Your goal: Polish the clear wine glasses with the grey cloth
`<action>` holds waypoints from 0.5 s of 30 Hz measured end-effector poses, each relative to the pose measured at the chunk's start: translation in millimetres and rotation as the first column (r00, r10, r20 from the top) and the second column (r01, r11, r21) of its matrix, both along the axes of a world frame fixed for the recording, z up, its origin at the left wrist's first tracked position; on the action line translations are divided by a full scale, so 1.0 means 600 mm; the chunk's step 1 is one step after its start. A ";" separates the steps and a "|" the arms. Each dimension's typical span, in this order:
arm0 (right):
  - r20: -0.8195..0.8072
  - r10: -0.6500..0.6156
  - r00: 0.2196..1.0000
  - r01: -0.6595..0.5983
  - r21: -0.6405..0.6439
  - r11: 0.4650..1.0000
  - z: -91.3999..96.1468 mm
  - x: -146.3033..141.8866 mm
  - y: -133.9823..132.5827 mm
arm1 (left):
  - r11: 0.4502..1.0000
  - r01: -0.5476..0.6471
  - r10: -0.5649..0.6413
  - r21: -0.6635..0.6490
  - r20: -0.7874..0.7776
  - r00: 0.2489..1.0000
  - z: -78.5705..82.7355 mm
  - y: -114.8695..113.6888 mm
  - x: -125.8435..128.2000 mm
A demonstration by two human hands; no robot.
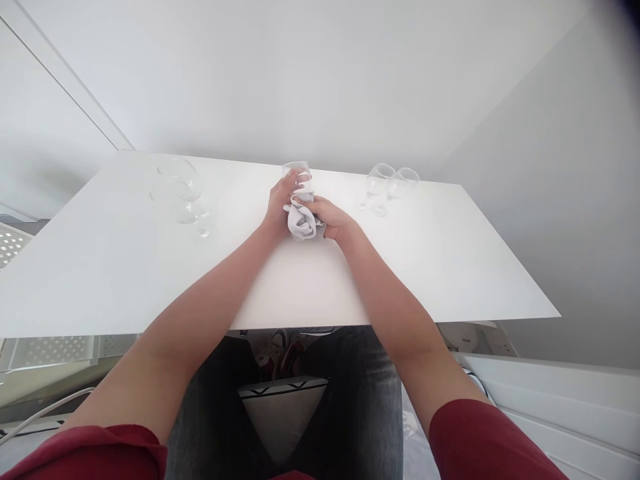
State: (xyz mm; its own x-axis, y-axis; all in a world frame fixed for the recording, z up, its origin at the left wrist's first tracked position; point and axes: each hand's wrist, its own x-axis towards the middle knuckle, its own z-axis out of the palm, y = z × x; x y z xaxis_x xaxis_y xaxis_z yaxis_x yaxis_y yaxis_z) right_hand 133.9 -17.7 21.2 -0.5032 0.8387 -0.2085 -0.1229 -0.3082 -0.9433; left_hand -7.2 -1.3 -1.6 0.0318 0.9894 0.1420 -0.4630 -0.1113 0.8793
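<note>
White cloth (301,223), soft and bunched into folds, meets a clear, round-rimmed glass (303,168) near the far middle of a smooth table (305,287). Fingers of the left hand (279,205) curl around the glass, some visible through its wall; the right hand (332,217) grips the cloth, which hides the glass's lower part. Stemware (176,192) at left, outlines overlapping, fades into the pale surface; two wineglasses (381,179) stand at right.

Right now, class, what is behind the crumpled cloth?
Past the cloth, a clear glass shows its upper part, held in the left hand. The cloth hides the glass's lower part.
</note>
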 end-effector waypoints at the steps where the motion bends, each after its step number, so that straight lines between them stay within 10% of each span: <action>1: 0.012 0.002 1.000 -0.002 0.008 1.000 0.000 0.000 0.001 | 1.000 -0.017 0.017 0.004 -0.012 1.000 -0.001 0.000 0.000; 5: 0.149 -0.120 0.982 0.079 0.260 0.962 -0.009 -0.008 0.013 | 0.994 -0.106 0.106 0.003 -0.006 0.994 0.002 -0.003 0.001; 10: 0.308 -0.518 0.798 0.171 0.708 0.685 -0.029 -0.018 0.027 | 0.984 -0.147 0.146 0.096 0.026 0.989 0.013 -0.014 0.006; 15: 0.089 -0.173 0.981 0.128 0.376 0.918 -0.031 -0.022 0.016 | 0.996 -0.085 0.087 -0.017 0.081 0.993 0.014 -0.008 0.004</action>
